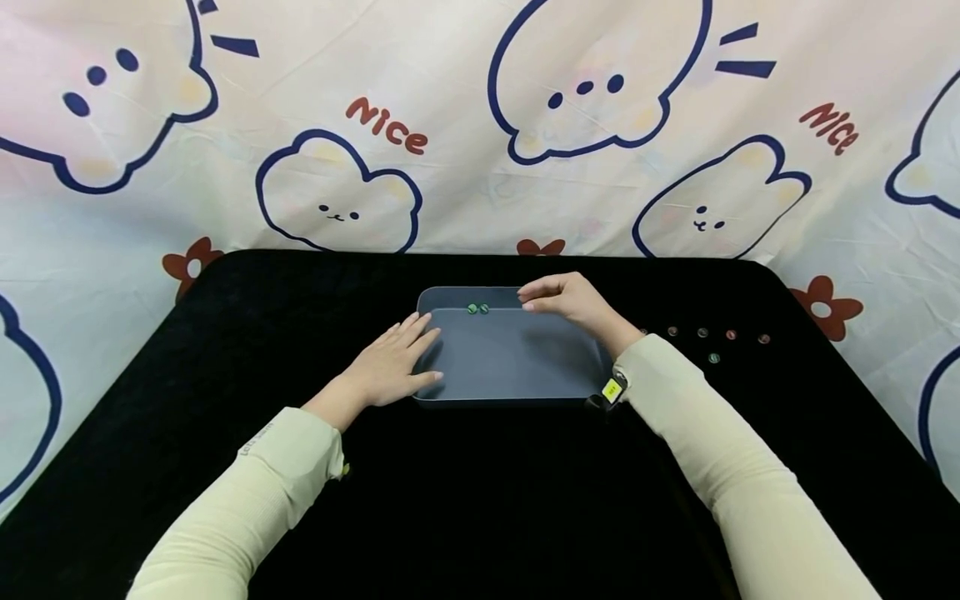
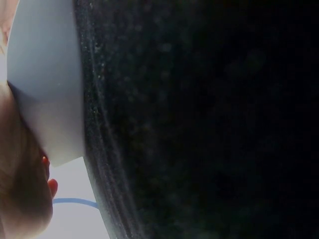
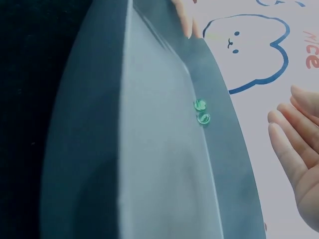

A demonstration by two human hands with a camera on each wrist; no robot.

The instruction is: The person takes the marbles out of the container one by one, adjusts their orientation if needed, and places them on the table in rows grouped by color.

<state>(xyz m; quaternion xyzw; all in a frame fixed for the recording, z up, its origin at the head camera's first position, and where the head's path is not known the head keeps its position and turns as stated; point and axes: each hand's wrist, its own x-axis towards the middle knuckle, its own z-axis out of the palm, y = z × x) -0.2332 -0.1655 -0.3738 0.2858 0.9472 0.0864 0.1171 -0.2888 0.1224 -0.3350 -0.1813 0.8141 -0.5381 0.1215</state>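
Observation:
A shallow grey tray (image 1: 517, 358) lies on the black table, with two green glass marbles (image 1: 477, 308) side by side along its far wall. At the tray's left rim, my left hand (image 1: 393, 362) rests with its fingers spread. My right hand (image 1: 566, 298) hovers over the far right part of the tray, its fingers loosely bent. In the right wrist view the fingers of that hand (image 3: 299, 144) hold nothing, and the two marbles (image 3: 201, 112) sit close to the tray wall. The left wrist view shows the tray's outer side (image 2: 47, 74) against the left palm.
Right of the tray, several marbles lie on the black tabletop (image 1: 510, 500) in a rough row, among them a reddish marble (image 1: 731, 334). A green marble (image 1: 714, 358) lies nearer than that row. A patterned cloth (image 1: 465, 200) hangs behind the table's far edge.

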